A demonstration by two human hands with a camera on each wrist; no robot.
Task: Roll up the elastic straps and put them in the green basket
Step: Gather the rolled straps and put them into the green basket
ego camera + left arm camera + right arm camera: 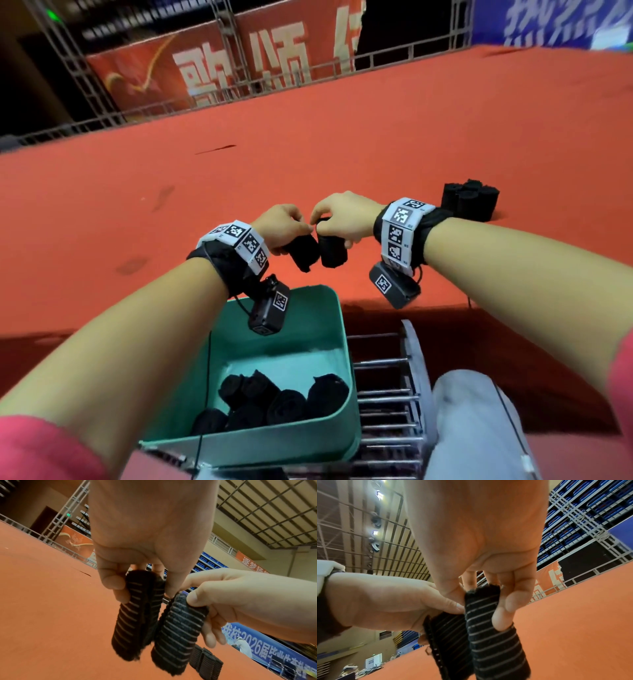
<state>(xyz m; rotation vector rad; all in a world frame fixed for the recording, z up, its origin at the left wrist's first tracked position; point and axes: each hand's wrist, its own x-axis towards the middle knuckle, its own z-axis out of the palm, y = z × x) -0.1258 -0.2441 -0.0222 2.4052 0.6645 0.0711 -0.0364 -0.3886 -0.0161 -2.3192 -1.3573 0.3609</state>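
Both hands are held up together over the red table (342,144). My left hand (287,222) pinches the top of one black ribbed elastic strap (303,251) that hangs down. My right hand (342,216) pinches a second hanging black length (332,251) right beside it. The left wrist view shows the left strap (135,615) and the right one (180,628) side by side, touching. I cannot tell whether they join at the top. The green basket (301,329) sits below the hands at the table's front edge, with several rolled straps (284,401) inside.
A cluster of rolled black straps (469,200) stands on the table behind my right wrist. A rack of metal bars (387,394) lies under and right of the basket. My knee in light trousers (479,428) is at the lower right.
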